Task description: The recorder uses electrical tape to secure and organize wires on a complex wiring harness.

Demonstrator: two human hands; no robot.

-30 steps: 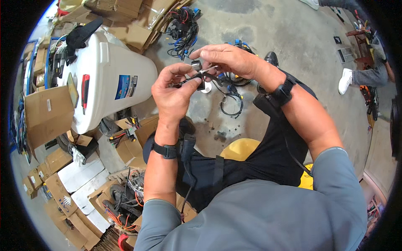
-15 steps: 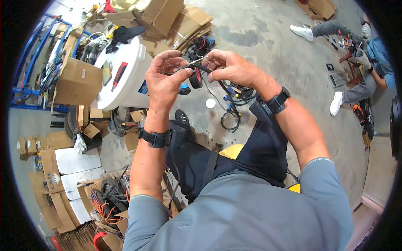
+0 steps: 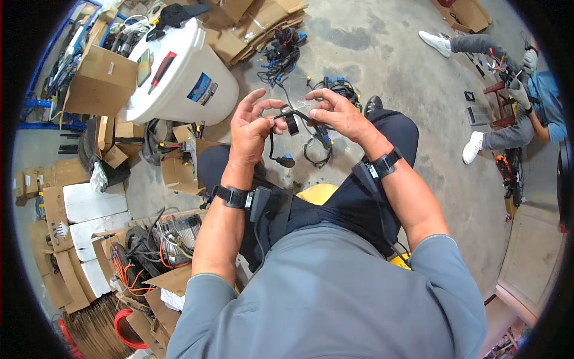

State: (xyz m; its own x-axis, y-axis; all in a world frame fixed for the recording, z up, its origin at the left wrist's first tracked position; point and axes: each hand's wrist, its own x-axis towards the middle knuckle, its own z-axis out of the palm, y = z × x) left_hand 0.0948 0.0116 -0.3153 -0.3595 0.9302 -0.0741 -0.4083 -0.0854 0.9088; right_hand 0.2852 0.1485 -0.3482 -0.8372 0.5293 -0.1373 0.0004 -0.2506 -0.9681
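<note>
In front of my lap a black cable (image 3: 300,115) runs between my two hands. My left hand (image 3: 254,127) pinches its left part between thumb and fingers. A short length with a dark blue-black connector (image 3: 286,161) hangs below that hand. My right hand (image 3: 339,115) closes thumb and forefinger on the cable's right part, which continues down toward the floor. A small black roll, apparently tape (image 3: 292,124), hangs at the cable between the hands. Thin pale strands show near the fingertips, too fine to make out.
A white bin (image 3: 221,90) with a red-and-black cutter (image 3: 162,72) on its lid stands at the left. Bundled cables (image 3: 281,54) lie on the floor ahead. Cardboard boxes (image 3: 98,81) and a motor (image 3: 181,236) crowd the left. A gloved co-worker (image 3: 541,102) sits far right.
Both hands have come lower, toward my lap, and the right hand has moved rightward. The hanging connector now shows clearly. The view has shifted, and my right shoe has come into sight.
</note>
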